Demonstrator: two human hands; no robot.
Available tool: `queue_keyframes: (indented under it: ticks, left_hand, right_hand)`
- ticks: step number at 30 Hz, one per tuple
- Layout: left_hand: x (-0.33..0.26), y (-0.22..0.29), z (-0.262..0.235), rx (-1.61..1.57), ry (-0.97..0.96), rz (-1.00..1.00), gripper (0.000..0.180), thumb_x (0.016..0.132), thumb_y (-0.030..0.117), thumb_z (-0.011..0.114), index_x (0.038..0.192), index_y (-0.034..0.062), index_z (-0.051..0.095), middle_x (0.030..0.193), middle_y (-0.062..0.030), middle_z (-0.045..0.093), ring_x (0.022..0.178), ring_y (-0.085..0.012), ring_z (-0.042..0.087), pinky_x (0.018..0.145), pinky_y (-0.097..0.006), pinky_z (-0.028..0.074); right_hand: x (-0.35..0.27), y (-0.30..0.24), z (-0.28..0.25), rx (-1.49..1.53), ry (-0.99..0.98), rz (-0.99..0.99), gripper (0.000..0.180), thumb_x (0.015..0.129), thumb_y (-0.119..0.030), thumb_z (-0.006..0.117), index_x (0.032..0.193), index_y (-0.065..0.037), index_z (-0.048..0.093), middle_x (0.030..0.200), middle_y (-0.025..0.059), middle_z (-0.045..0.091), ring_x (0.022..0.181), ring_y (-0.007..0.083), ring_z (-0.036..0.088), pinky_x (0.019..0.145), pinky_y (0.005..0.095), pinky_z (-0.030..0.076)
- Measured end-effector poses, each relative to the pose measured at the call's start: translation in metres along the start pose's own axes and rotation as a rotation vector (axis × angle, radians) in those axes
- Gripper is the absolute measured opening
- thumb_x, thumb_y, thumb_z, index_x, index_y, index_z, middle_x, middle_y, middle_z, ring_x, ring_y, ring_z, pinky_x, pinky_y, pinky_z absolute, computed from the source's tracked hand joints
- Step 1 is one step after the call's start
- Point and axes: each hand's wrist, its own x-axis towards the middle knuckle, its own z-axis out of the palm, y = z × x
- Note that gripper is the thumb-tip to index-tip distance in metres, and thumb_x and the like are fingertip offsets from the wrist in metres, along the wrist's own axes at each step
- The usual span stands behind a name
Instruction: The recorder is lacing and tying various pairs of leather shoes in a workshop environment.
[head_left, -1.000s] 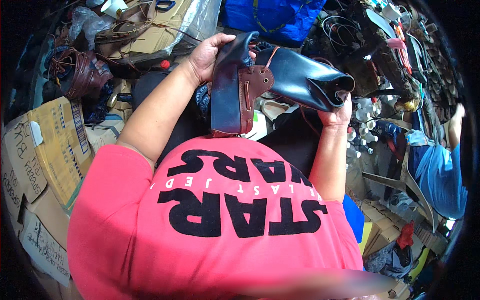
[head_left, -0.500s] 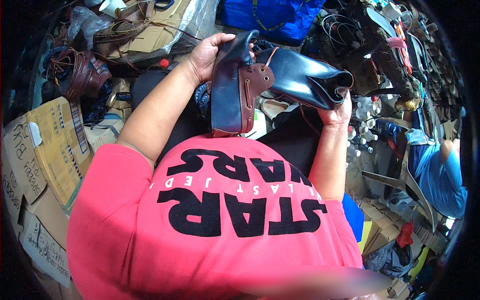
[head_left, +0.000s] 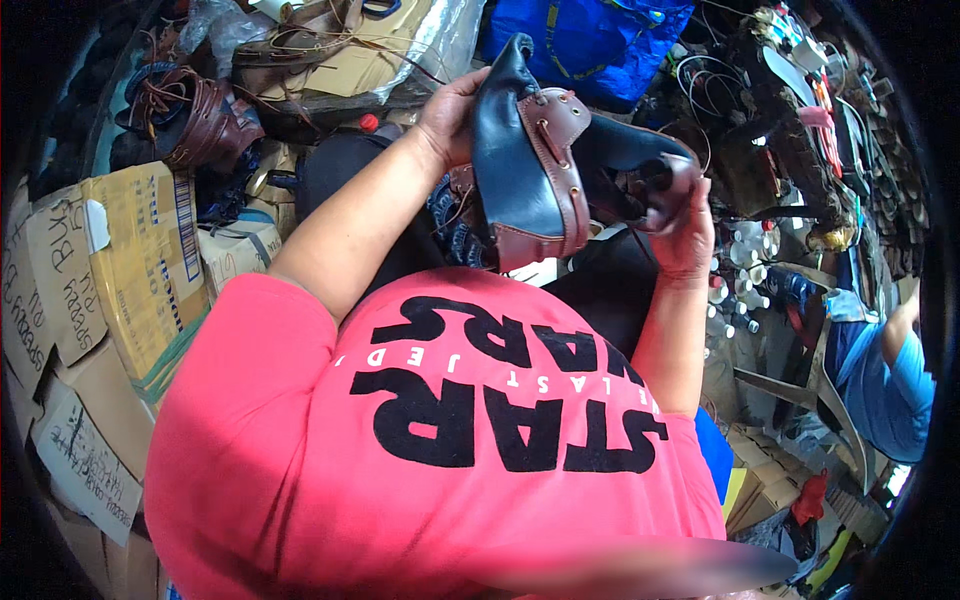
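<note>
My left hand [head_left: 448, 120] grips the edge of a dark blue-black leather shoe upper [head_left: 512, 185] with brown trim, metal eyelets and a lace threaded along its side. The upper stands tilted in front of my chest, and my left fingers are partly hidden behind it. My right hand [head_left: 688, 235] is closed on the end of another dark leather upper [head_left: 622, 150], its brown part turned up by the fingers. This one lies partly behind the first; whether the two are joined I cannot tell. Dark blue laces [head_left: 448, 218] show beside the left upper.
Cardboard boxes [head_left: 130, 270] are stacked at my left, below a bundle of brown leather uppers [head_left: 205, 125]. A blue bag [head_left: 590, 45] lies at the far side. Several small bottles [head_left: 742, 265] stand at the right, near a person in blue [head_left: 880, 380].
The left upper has tilted and turned, showing more of its brown trim. At the right, the other upper's open end has rotated in my fingers, bringing its brown part into sight.
</note>
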Motion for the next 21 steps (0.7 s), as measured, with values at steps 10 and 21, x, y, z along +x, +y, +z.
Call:
queue_keyframes:
  ticks: [10,21]
  left_hand:
    - [0.04,-0.031,-0.018,-0.046,0.233,0.087,0.039,0.085,0.042,0.043,0.079,0.0073,0.059,0.066,-0.0089,0.062,0.053,-0.0216,0.058,0.052,-0.034,0.049]
    - [0.065,-0.05,-0.047,-0.142,0.213,0.133,0.033,0.084,0.036,0.041,0.072,0.0094,0.056,0.062,-0.009,0.059,0.049,-0.022,0.056,0.049,-0.033,0.048]
  right_hand:
    - [-0.033,0.056,0.046,-0.292,-0.208,-0.152,0.042,0.087,-0.002,0.049,0.126,-0.008,0.037,0.124,0.0078,0.046,0.113,0.0184,0.045,0.097,0.035,0.033]
    - [-0.028,0.033,0.063,-0.526,-0.172,-0.302,0.031,0.087,-0.005,0.054,0.117,-0.007,0.046,0.11,0.0046,0.057,0.099,0.0123,0.053,0.09,0.0286,0.038]
